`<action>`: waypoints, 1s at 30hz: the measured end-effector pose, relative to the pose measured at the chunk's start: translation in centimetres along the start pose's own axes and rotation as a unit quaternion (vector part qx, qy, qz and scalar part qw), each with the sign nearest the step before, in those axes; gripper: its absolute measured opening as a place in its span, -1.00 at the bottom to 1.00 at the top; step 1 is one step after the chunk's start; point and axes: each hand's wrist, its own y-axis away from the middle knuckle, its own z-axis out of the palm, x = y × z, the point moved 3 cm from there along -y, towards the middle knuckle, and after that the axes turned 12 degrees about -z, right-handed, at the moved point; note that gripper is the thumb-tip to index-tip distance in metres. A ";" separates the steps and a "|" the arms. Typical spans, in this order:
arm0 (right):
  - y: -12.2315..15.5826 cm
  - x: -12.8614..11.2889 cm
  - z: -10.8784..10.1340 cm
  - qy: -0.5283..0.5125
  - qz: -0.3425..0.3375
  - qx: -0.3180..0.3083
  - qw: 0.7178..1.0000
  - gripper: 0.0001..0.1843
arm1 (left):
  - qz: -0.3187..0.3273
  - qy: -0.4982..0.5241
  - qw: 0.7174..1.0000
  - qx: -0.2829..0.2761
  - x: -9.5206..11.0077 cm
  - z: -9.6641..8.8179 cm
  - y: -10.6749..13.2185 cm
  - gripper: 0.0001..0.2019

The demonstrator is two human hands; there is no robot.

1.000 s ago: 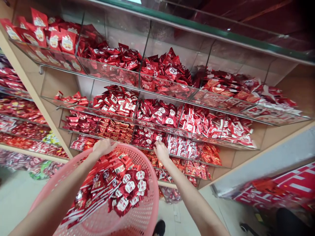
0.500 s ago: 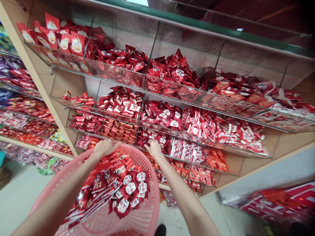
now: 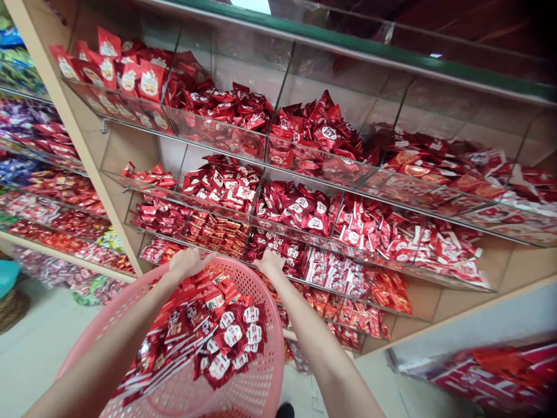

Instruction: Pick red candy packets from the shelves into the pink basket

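A pink perforated plastic basket [image 3: 272,371] is tilted toward me, with its far rim under my left hand [image 3: 188,262], which grips that rim. Many red and white sachets [image 3: 217,334] lie heaped inside it. My right hand [image 3: 270,262] is just beyond the basket's far right rim, against the front edge of a glass bin of dark red sachets [image 3: 270,247]. The back of that hand hides its fingers, so I cannot tell whether it holds anything.
Glass-fronted bins [image 3: 313,157] of red sweets fill tiered wooden shelves ahead. More shelves of colourful packets [image 3: 52,220] stand to the left. A pale tiled floor [image 3: 43,342] lies below, and red-and-white packaging [image 3: 491,377] sits at the lower right.
The view has shifted, so the shelves appear further right and lower. My right hand has drawn in from the bin toward the basket rim. My left hand stays on the rim.
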 end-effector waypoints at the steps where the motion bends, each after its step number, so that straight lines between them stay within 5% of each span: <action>1: 0.1 0.2 -0.1 -0.002 -0.005 0.001 1.000 -0.48 | -0.004 0.002 1.000 -0.003 -0.1 0.0 0.0 -0.33; 8: 1.6 2.7 -0.8 -0.008 -0.028 0.044 0.999 -0.71 | -0.010 0.003 1.000 -0.005 -0.3 -0.2 0.0 -0.32; 15: 3.3 5.7 -2.1 -0.038 -0.026 0.108 0.993 -0.67 | -0.008 0.019 1.000 0.002 -0.2 0.1 -0.4 -0.38; 21: 4.5 7.8 -2.7 -0.112 -0.097 0.137 0.979 -0.63 | -0.008 0.013 1.000 -0.002 0.0 0.3 -0.7 -0.37; 25: 6.1 7.1 -2.6 -0.267 -0.190 0.105 0.939 -0.65 | -0.004 0.004 1.000 -0.006 0.3 0.2 -0.7 -0.36; 30: 9.8 4.3 -2.8 -0.399 -0.269 -0.030 0.876 -0.68 | 0.000 -0.001 1.000 -0.010 0.5 0.0 -0.4 -0.35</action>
